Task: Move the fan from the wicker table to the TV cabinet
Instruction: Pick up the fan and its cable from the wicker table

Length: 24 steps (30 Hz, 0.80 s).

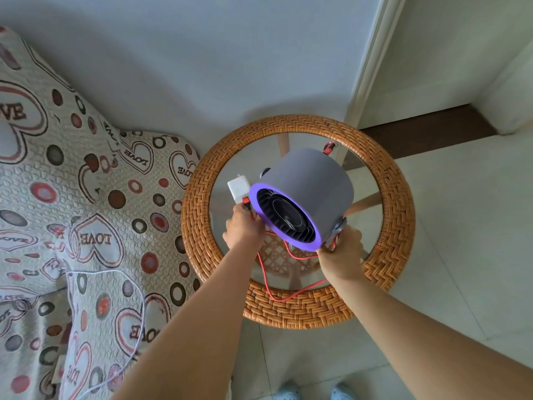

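Note:
A grey drum-shaped fan (pixel 310 183) with a purple front ring and dark grille is tilted above the round wicker table (pixel 401 203), which has a glass top. My left hand (pixel 243 230) grips the red cable end and white plug adapter (pixel 238 187) at the fan's left side. My right hand (pixel 341 245) holds the fan's grey stand at its lower right. A red cable (pixel 271 287) loops from the fan down over the table's front rim. The TV cabinet is not in view.
A sofa (pixel 72 197) with a heart-and-circle patterned cover fills the left, with a thin white cord (pixel 138 313) lying on it. A pale wall stands behind; a white door frame (pixel 372 59) and dark threshold are at the right. Light floor tiles lie below, with my blue slippers (pixel 288 392) at the bottom edge.

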Each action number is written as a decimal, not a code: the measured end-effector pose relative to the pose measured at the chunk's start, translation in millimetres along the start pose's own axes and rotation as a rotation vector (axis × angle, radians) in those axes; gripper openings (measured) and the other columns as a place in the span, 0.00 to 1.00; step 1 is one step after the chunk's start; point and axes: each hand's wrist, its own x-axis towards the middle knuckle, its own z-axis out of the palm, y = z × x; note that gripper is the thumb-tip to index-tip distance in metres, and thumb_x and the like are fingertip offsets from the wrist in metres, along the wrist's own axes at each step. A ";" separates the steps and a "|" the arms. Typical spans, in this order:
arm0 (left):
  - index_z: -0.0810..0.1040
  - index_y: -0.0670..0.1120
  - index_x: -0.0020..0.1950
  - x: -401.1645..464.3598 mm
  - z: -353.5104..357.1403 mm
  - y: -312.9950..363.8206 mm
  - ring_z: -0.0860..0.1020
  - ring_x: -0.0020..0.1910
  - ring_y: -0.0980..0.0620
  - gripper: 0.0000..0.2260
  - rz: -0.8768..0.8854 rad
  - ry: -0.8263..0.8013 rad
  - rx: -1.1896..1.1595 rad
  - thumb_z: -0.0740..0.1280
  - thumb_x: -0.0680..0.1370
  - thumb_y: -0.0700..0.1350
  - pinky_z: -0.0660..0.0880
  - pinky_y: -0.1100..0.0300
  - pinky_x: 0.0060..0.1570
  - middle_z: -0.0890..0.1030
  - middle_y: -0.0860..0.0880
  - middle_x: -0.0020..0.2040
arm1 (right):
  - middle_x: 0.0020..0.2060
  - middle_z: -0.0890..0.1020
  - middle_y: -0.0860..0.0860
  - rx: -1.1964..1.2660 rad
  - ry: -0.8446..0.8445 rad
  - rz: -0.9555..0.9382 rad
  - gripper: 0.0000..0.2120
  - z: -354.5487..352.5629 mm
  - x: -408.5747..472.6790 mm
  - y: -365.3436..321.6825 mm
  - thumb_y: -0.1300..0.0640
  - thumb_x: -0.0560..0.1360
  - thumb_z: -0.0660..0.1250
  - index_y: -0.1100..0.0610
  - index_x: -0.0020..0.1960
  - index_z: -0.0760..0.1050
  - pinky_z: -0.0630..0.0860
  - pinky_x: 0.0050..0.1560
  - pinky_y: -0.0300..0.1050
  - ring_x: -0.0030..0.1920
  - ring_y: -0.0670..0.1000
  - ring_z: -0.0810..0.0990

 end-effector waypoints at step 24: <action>0.75 0.45 0.47 -17.4 -7.2 21.9 0.69 0.30 0.53 0.10 0.143 -0.229 -0.130 0.55 0.79 0.38 0.65 0.61 0.27 0.74 0.49 0.36 | 0.44 0.83 0.55 0.052 -0.144 0.079 0.08 -43.5 33.8 -20.2 0.54 0.80 0.62 0.58 0.55 0.73 0.82 0.41 0.60 0.41 0.58 0.84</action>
